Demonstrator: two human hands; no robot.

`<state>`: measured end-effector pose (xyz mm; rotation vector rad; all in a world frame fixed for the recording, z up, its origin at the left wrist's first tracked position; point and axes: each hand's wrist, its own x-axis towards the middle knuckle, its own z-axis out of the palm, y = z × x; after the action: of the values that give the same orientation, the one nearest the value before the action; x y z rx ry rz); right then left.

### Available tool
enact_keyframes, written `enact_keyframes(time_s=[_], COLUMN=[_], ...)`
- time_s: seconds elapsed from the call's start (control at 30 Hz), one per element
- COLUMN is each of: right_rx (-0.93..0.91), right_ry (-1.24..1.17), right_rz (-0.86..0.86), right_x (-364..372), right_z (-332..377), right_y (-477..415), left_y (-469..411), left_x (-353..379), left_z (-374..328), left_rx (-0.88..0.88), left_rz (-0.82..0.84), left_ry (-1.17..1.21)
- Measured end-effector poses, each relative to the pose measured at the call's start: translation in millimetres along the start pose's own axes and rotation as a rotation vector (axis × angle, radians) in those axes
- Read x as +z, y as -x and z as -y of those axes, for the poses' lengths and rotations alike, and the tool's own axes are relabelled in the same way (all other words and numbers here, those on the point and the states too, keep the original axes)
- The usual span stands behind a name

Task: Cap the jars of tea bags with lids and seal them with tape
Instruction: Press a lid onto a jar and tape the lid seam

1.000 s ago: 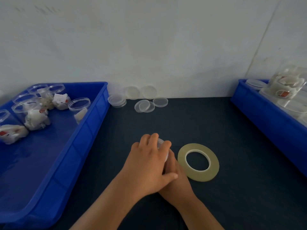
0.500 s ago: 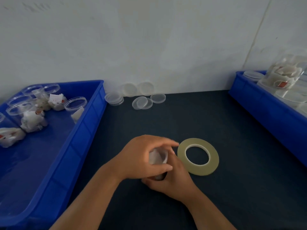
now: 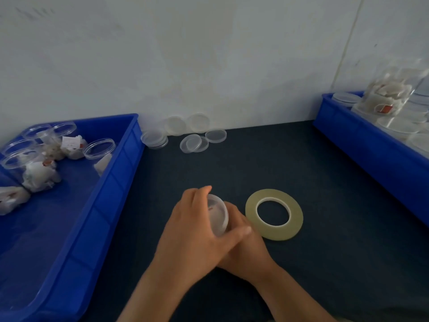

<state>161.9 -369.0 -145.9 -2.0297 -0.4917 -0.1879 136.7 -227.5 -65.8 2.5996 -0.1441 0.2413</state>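
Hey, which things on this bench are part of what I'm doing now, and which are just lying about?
In use: clear plastic jar of tea bags, gripped by left hand and right hand; yellowish tape roll beside it.
Lying about: loose clear lids by the wall; open jars in left blue crate; capped jars in right blue crate.

You hold the clear jar (image 3: 217, 213) in your left hand (image 3: 195, 233) and right hand (image 3: 246, 247). It is tipped on its side, just left of the tape roll (image 3: 274, 214). Something white shows inside it. The tape roll is yellowish and lies flat. Loose clear lids (image 3: 193, 142) lie well behind the roll. Open jars of tea bags (image 3: 34, 168) stand far left of it.
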Motion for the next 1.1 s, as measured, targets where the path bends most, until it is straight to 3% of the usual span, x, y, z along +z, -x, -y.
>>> enact_keyframes(time_s=[0.1,0.2,0.5,0.7,0.8,1.1], right_rx=[-0.002,-0.017,-0.022,-0.066,-0.071,-0.025], right_ry=[0.019,-0.011,-0.066,-0.120,0.064,-0.064], right_rz=[0.045,0.041,0.056,-0.081,-0.151,-0.183], right_x=[-3,-7,1,1,5,-1], right_z=[2,0,-9,0,0,-3], right_y=[3,3,0,-6,0,1], left_y=[-3,-10,-11,-3,-3,-19], left_x=[13,17,4,20,31,33], left_z=[-22,-20,14,-2,-7,5], left_rx=[0.031,0.121,0.211,0.010,-0.042,0.067], left_rz=[-0.161,-0.240,-0.054,-0.201,-0.236,-0.227], left_ry=[-0.198,-0.151,0.157,0.108,0.155,0.253])
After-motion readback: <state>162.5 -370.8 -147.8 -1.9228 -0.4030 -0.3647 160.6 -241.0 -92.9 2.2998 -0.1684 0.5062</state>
